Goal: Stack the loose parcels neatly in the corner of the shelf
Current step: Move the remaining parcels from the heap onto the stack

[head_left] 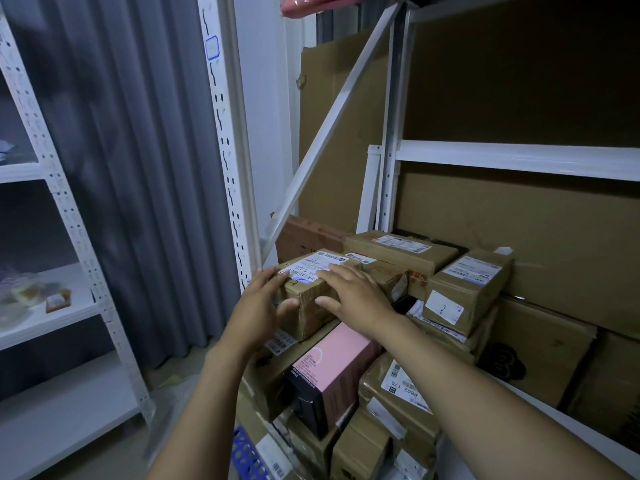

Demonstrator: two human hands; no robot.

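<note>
A brown cardboard parcel (308,299) with a white shipping label on top sits at the left front of the shelf pile. My left hand (259,306) grips its left end, thumb on the front face. My right hand (356,296) lies flat on its top right, fingers spread. Below it rests a pink and black box (329,372). Behind are more labelled cardboard parcels: a flat one (401,251) and a tilted one (467,289). Another parcel marked P802 (398,389) lies under my right forearm.
The white metal shelf upright (230,174) stands just left of the parcel, with a diagonal brace (332,123) above. Large flattened cardboard sheets (519,237) line the shelf back. A blue plastic crate (249,455) sits low. Another white shelf unit (52,306) stands at far left before a grey curtain.
</note>
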